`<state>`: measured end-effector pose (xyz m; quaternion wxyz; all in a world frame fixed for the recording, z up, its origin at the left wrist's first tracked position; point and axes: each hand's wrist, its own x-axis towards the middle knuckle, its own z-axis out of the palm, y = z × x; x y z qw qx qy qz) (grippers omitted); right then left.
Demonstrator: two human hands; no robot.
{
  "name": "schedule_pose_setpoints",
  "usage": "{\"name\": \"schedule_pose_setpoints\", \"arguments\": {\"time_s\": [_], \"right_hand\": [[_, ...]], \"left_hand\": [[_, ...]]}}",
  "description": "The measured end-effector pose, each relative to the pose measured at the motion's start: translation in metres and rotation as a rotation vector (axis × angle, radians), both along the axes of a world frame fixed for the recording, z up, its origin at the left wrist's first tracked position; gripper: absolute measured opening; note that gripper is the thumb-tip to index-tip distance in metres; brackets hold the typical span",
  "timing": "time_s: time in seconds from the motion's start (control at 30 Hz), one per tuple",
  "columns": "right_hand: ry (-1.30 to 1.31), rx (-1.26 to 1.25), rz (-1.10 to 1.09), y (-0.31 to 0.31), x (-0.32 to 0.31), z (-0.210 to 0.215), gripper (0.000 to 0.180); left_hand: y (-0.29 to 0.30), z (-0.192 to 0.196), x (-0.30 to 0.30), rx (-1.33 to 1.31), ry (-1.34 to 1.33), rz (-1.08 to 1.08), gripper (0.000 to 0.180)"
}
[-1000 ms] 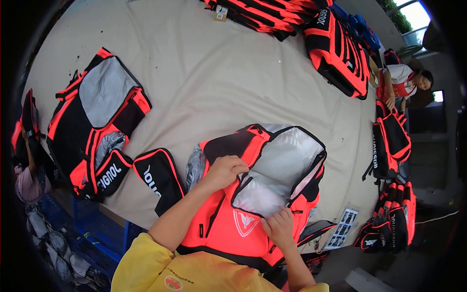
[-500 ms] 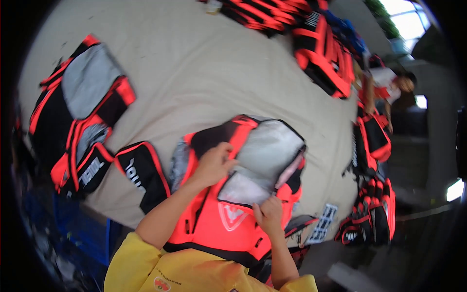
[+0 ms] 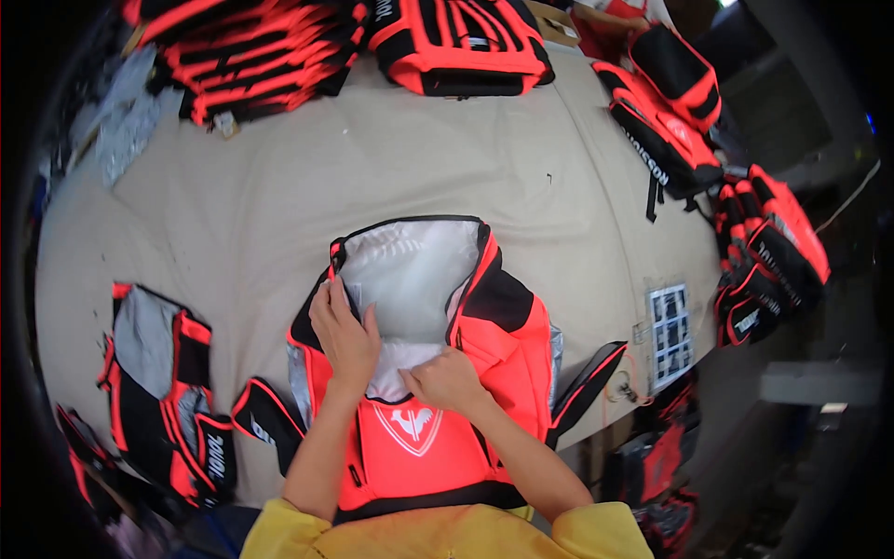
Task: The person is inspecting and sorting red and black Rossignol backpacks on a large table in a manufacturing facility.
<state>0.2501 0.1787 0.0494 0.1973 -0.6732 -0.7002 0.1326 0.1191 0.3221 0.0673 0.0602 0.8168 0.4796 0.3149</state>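
My half-open left hand [image 3: 346, 337] touches one red-and-black cloth bag [image 3: 424, 470], silvery inside; my right hand [image 3: 447, 378] pinches it.

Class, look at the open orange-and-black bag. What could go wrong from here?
The wrinkled pale lining lies close to the right hand and might get pinched. The left hand is at the opening of the bag, whose edge could fold inward. The left flap sticks out and might catch the left forearm.
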Motion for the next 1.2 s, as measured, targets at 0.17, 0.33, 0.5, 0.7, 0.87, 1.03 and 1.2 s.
{"name": "schedule_pose_setpoints", "arguments": {"time_s": [0.17, 0.33, 0.5, 0.7, 0.87, 1.03, 1.2], "right_hand": [[0.115, 0.262, -0.101, -0.01, -0.008, -0.02, 0.042], [0.206, 0.373, -0.134, -0.015, -0.008, -0.03, 0.039], [0.265, 0.454, -0.186, -0.02, -0.004, -0.035, 0.033], [0.332, 0.505, -0.184, -0.021, -0.003, -0.036, 0.032], [0.292, 0.538, -0.203, -0.026, -0.003, -0.039, 0.034], [0.46, 0.47, -0.061, -0.035, -0.014, 0.003, 0.027], [0.522, 0.591, -0.136, -0.098, -0.016, 0.066, 0.036]], "left_hand": [[-0.002, 0.014, 0.078, -0.406, -0.114, -0.48, 0.039], [0.001, -0.02, 0.142, -0.919, 0.091, -0.453, 0.029], [0.016, -0.032, 0.134, -1.579, -0.285, -0.263, 0.026], [0.012, -0.024, 0.119, -1.715, -0.549, -0.264, 0.03], [0.007, -0.019, 0.118, -1.63, -0.5, -0.247, 0.03], [0.005, -0.001, 0.09, -1.222, -0.291, -0.206, 0.03], [-0.048, 0.06, 0.058, -0.74, 0.093, -0.416, 0.038]]}}
